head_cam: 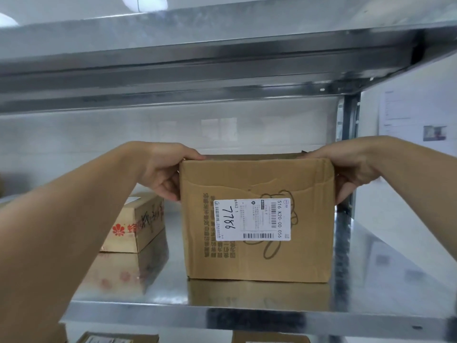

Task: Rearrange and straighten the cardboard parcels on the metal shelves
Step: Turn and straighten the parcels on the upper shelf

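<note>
Two grey metal shelf boards dominate: the upper shelf board [222, 58] runs overhead, and the lower shelf board [371, 276] carries the parcels, its polished surface mirroring them; a perforated metal upright [348, 125] joins them at the right rear; beyond it a white paper notice [400, 115] hangs on the wall. On the lower board, right of centre and near the front lip, stands the large brown cardboard parcel [309, 243], creased front face towards the camera, base flat on the metal; left of it, further back and apart from it, lies a smaller cardboard parcel with a red flower logo [138, 219], turned at an angle. The left hand [165, 169] grasps the large parcel's upper left corner, thumb on the top edge, fingers [168, 189] curled down the side; the right hand [351, 169] clasps the upper right corner likewise, its fingers mostly hidden behind the box. A white shipping label [252, 220], turned sideways on the front face, bears "7786" in black marker; below the front lip peek the tops of what seem to be more cardboard parcels [116, 339].
</note>
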Demonstrator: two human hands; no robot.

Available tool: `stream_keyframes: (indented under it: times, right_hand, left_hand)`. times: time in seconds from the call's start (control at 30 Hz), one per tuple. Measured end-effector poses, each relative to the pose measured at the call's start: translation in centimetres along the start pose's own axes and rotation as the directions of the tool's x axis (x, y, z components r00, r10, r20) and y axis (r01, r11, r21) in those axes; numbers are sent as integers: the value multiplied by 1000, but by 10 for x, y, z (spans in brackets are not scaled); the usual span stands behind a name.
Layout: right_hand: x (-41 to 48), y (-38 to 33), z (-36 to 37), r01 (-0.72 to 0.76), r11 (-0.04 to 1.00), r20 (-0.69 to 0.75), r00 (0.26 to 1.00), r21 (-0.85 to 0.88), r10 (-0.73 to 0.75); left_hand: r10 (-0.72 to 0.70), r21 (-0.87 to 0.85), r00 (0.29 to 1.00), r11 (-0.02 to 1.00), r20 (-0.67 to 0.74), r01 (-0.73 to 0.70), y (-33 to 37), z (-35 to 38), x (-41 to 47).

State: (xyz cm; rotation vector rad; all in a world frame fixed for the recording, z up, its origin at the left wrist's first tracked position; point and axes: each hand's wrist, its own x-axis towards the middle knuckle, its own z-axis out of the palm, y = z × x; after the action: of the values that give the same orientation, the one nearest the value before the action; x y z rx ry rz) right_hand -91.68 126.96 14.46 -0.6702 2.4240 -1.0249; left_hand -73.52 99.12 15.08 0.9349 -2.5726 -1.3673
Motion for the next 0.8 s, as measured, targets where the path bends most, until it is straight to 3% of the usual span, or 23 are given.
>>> stream_keyframes:
  times: [0.2,0.43,0.8]
  right_hand:
    - [7,0,2,17,993,-6,1000,-115,-18]
    - [8,-1,1,19,994,7,1000,-107,-18]
    - [-15,9,6,131,989,-37,991,70,-128]
  left_hand:
    - [15,2,1000,1000,23,-16,1,2,3]
    - [20,13,1000,1000,23,-20,4,4,-1]
    - [85,-141,994,986,-68,-94,-6,14,-21]
